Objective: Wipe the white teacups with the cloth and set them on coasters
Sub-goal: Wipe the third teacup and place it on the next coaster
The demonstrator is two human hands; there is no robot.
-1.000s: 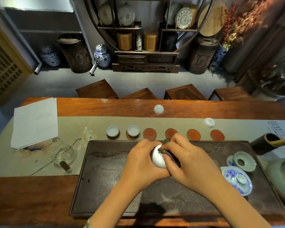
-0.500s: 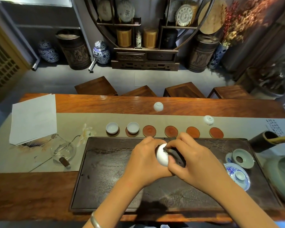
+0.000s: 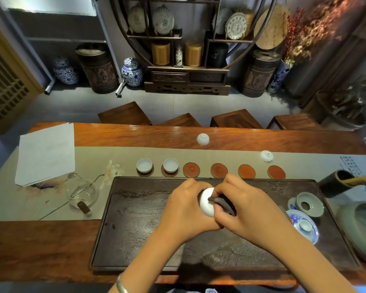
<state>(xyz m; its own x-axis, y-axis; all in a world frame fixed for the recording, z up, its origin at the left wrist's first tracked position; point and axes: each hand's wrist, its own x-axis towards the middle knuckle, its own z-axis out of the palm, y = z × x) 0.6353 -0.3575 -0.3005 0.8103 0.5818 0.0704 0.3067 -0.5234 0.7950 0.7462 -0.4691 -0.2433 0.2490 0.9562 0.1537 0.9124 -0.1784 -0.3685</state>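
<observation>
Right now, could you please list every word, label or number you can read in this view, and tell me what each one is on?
Nothing here can be read for certain.
Table runner, far right: columns of dark characters, too small to read.
Paper sheets: faint lines, too blurred.
Left wooden barrel: one large carved character, unclear.
Round cakes on the shelf: printed marks, blurred.
Small bottle: label unreadable.

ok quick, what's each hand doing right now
Left hand: closed around the white teacup, holding it over the tea tray.
Right hand: closed on the dark cloth, pressing it against the cup.
</observation>
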